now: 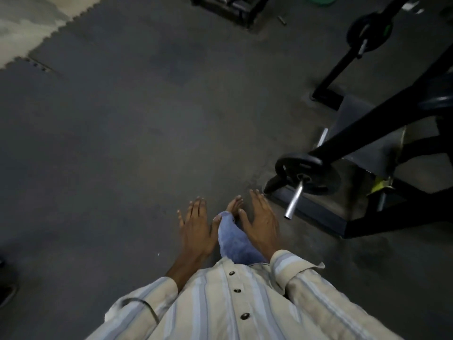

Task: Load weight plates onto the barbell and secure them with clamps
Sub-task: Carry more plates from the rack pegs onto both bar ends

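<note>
Barbell business sits off to the right, but look first at the hands: both are empty, fingers stretched out flat and slightly spread, palms turned down, gripping nothing at all. Left hand (196, 228) hangs low in the middle of the view, its thumb out to the side; right hand (261, 220) is just beside it, fingers pointing toward the equipment, and neither touches the other. Between them shows a blue trouser leg (232, 239) and a bare foot (235, 204) on the floor. Back from the wrists come the sleeves of a pale striped shirt (240, 305), buttoned down the front, the left sleeve pushed up the forearm. Out past the right fingertips, near but clear of them, pokes the bright steel sleeve end of the barbell (294, 201), angled down toward the person. One black weight plate (308, 173) is already on that sleeve, pushed well up it, with bare steel showing in front of it; whether a clamp sits against it cannot be told in this dim light. Behind the plate stands a black rack frame (382, 136) on its base. Farther off, upper right, a second plate (369, 31) hangs on another steel peg. All of it rests on dark rubber floor mats (122, 119).
</note>
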